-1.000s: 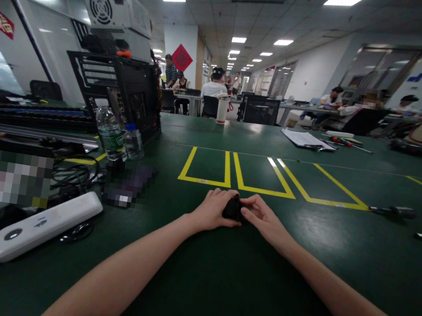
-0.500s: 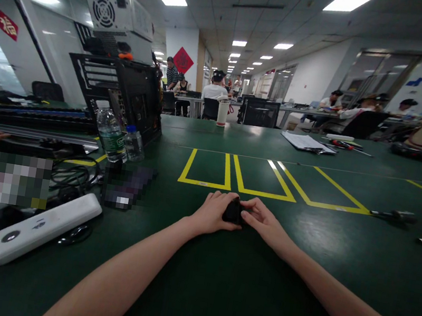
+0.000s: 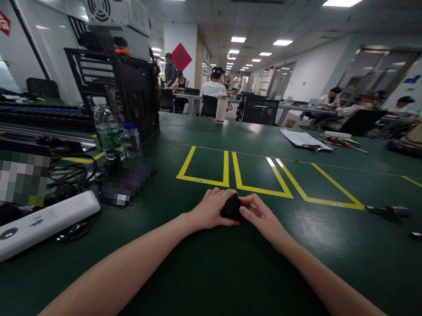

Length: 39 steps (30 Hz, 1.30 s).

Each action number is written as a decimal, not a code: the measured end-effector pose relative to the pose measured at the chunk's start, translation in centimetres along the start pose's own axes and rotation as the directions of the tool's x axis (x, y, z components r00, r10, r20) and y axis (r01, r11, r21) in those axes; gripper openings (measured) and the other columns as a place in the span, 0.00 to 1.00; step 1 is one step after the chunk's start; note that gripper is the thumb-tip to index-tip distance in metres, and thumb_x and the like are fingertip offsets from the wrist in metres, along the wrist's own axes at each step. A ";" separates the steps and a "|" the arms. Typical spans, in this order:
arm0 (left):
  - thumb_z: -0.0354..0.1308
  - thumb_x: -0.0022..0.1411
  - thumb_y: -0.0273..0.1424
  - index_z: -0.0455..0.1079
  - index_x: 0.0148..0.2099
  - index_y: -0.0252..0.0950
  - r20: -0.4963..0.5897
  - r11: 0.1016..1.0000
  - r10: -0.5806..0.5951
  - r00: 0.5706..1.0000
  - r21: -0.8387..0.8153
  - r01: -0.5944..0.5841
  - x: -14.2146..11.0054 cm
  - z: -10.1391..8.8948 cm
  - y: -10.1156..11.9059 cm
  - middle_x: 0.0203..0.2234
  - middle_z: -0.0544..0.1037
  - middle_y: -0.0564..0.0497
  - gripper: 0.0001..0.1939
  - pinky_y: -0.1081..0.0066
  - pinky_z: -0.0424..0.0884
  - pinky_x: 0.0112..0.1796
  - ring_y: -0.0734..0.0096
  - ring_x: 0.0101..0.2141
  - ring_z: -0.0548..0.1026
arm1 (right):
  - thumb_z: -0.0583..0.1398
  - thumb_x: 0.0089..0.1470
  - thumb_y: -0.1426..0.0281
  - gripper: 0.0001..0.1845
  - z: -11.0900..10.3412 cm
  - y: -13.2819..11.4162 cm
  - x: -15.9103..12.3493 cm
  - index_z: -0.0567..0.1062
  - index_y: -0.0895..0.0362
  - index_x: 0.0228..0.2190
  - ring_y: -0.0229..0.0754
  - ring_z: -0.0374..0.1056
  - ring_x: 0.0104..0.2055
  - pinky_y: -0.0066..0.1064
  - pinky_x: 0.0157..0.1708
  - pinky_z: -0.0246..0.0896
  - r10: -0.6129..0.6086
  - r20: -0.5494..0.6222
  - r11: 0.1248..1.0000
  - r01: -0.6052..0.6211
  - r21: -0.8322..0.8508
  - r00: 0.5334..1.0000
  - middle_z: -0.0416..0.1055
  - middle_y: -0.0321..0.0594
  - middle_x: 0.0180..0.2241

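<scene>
Black object (image 3: 231, 208), perhaps plastic, pinched between both hands (image 3: 233, 211), forearms angled inward.

L hand (image 3: 211, 209) & R hand (image 3: 260, 216) both bare, w/ slim fingers (image 3: 225, 194) and slender thumbs (image 3: 229, 222). Backs of hands look smooth & plain; nails too small/blurry to make out. L wrist (image 3: 186, 222) & R wrist (image 3: 285, 245) bare too, narrow, running straight into the arms w/ a soft, even outline. L forearm (image 3: 134, 261) & R forearm (image 3: 337, 293) uncovered for all the length in view, smooth-surfaced, thin at the wrist end, gradually wider toward the elbow end, approx. same build L vs. R. Upper arms, shoulders & torso out of frame, so sleeve length, shirt etc. can't be told.
</scene>
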<state>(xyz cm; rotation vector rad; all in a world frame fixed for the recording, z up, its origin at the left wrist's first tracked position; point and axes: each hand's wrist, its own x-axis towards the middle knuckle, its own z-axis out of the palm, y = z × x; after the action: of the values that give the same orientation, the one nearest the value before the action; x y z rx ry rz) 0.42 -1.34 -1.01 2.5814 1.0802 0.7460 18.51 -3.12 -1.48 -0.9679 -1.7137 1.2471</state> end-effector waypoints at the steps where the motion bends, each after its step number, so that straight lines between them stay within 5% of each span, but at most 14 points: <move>1: 0.60 0.46 0.42 0.51 0.52 0.41 -0.003 1.000 0.001 1.000 0.005 -0.001 0.0 0.0 0.0 0.44 0.66 0.48 0.33 0.62 0.58 0.41 0.60 0.42 0.63 | 0.55 0.49 0.65 0.11 0.0 0.1 0.1 0.63 0.53 0.37 0.40 0.63 0.44 0.40 0.46 0.59 0.000 -0.014 1.000 0.000 -0.010 1.000 0.64 0.38 0.40; 13: 0.60 0.47 0.41 0.52 0.51 0.41 0.004 1.000 0.002 1.000 -0.014 -0.002 0.0 -0.1 -0.1 0.43 0.66 0.49 0.32 0.63 0.58 0.41 0.60 0.41 0.63 | 0.60 0.44 0.68 0.19 -0.2 -0.1 -0.1 0.62 0.53 0.39 0.41 0.63 0.44 0.41 0.46 0.58 0.001 0.037 1.000 -0.001 0.022 0.999 0.62 0.39 0.44; 18: 0.60 0.46 0.42 0.51 0.52 0.41 -0.001 1.000 0.000 1.000 -0.010 0.000 0.0 -0.1 0.0 0.44 0.66 0.48 0.33 0.62 0.58 0.42 0.59 0.42 0.63 | 0.56 0.49 0.66 0.12 0.0 0.3 0.2 0.64 0.53 0.37 0.40 0.64 0.43 0.41 0.46 0.59 -0.010 -0.024 1.000 0.010 -0.025 1.000 0.64 0.38 0.39; 28: 0.60 0.46 0.41 0.51 0.51 0.41 -0.008 1.000 0.008 1.000 -0.008 -0.008 -0.1 0.0 -0.2 0.43 0.66 0.48 0.32 0.62 0.58 0.41 0.60 0.41 0.63 | 0.60 0.44 0.69 0.19 -0.2 0.4 0.0 0.61 0.53 0.39 0.42 0.62 0.47 0.40 0.48 0.57 0.002 0.046 1.000 -0.004 0.031 0.999 0.62 0.38 0.44; 39: 0.60 0.46 0.42 0.51 0.52 0.41 0.004 1.000 -0.002 1.000 -0.012 0.002 0.0 0.0 -0.2 0.43 0.66 0.48 0.33 0.61 0.58 0.41 0.59 0.42 0.63 | 0.56 0.48 0.65 0.14 -0.1 0.6 0.2 0.63 0.52 0.39 0.43 0.62 0.45 0.43 0.47 0.57 0.022 -0.034 0.998 -0.024 -0.052 0.999 0.64 0.39 0.42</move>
<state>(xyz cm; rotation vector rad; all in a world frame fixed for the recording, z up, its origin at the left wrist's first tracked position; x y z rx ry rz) 0.31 -1.24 -1.08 2.5700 1.0740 0.7449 18.59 -2.75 -2.00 -1.0365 -1.7213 1.1993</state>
